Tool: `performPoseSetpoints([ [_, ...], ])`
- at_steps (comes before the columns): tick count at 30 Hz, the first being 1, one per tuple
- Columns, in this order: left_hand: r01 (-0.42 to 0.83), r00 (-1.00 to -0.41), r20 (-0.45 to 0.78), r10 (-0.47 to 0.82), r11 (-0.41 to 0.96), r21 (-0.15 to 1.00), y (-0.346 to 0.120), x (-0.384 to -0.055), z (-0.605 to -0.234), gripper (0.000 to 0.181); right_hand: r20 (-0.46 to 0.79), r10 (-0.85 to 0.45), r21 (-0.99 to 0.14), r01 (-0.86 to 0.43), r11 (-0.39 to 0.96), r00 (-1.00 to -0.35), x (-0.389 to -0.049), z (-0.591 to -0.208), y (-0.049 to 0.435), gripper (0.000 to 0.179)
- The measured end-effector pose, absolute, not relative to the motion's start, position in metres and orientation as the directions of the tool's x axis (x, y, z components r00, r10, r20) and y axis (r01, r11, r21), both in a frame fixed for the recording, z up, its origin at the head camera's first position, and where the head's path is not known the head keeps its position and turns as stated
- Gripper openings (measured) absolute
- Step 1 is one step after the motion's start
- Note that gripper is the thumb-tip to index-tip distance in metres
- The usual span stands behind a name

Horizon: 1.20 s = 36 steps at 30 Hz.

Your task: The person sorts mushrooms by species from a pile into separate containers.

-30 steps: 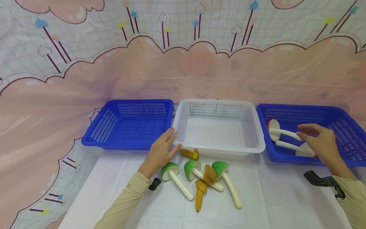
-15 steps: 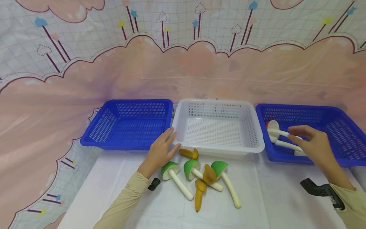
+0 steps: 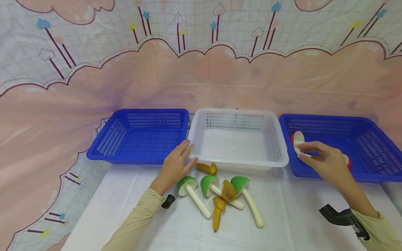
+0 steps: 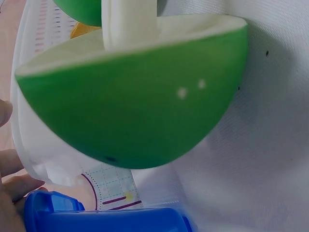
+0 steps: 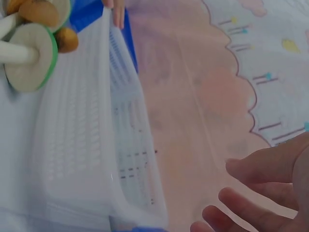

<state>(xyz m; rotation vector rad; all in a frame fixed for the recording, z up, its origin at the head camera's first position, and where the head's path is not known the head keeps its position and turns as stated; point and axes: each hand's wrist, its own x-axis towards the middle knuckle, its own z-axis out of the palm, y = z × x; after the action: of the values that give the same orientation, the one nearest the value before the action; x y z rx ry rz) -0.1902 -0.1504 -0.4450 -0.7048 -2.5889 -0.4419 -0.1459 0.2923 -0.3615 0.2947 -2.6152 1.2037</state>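
Bkgd: 1 patterned cloth point(image 3: 220, 80), pinkish w/ scalloped outlines, hung behind everything. 1 table point(image 3: 301, 216), white-covered, stood in front.

Baskets: 3 total, in 1 row across the table. R blue basket point(image 3: 369, 153) on the R, white basket point(image 3: 235, 143) in the ctr, L blue basket point(image 3: 154, 143) on the L, right beside the white 1.

Hands: 2, each w/ a beige sleeve. L hand point(image 3: 176, 167): fingers extended & a bit spread, tips by the near-L corner of the white basket, next to the L blue rim; gripped nothing. R hand point(image 3: 328, 165): over the R blue basket, thumb & fingers curved but apart, w/ a gap btwn them in the R wrist view; couldn't tell if it touched the mushroom under it.

Mushrooms: 8 visible. Green-capped mushrooms point(image 3: 193, 197): 3, lying on the table in front of the white basket. Red-capped mushrooms point(image 3: 296, 139): 2, in the R blue basket; 1 cap near its L wall, the other mostly hidden by the R hand, just a bit of red showing. Yellow-brown mushrooms point(image 3: 218, 213): 3, smaller, on the table; 1 just in front of the white basket, 1 overlapping a green-capped 1's stem, 1 nearest the viewer.

Black wrist mounts point(image 3: 337, 216): 2, 1 per arm.
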Motion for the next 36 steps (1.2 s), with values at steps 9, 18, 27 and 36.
performPoseSetpoints([
  [9,0.529,-0.797,0.452,0.401,0.824,0.202,-0.152,-0.19,-0.444,0.053,0.368,-0.199,-0.688,-0.41,0.598,-0.908,-0.141,-0.365,0.265,0.028],
  [18,0.535,-0.79,0.464,0.401,0.821,0.2,-0.151,-0.19,-0.444,0.052,0.383,-0.274,-0.699,-0.471,0.538,-0.882,-0.133,-0.371,0.242,0.029],
  [27,0.536,-0.787,0.47,0.4,0.821,0.199,-0.151,-0.191,-0.441,0.052,0.382,-0.332,-0.754,-0.499,0.427,-0.862,-0.128,-0.376,0.217,0.03],
  [36,0.528,-0.8,0.451,0.396,0.822,0.213,-0.151,-0.19,-0.439,0.053,0.308,-0.399,-0.798,-0.463,0.386,-0.863,-0.121,-0.385,0.195,0.032],
])
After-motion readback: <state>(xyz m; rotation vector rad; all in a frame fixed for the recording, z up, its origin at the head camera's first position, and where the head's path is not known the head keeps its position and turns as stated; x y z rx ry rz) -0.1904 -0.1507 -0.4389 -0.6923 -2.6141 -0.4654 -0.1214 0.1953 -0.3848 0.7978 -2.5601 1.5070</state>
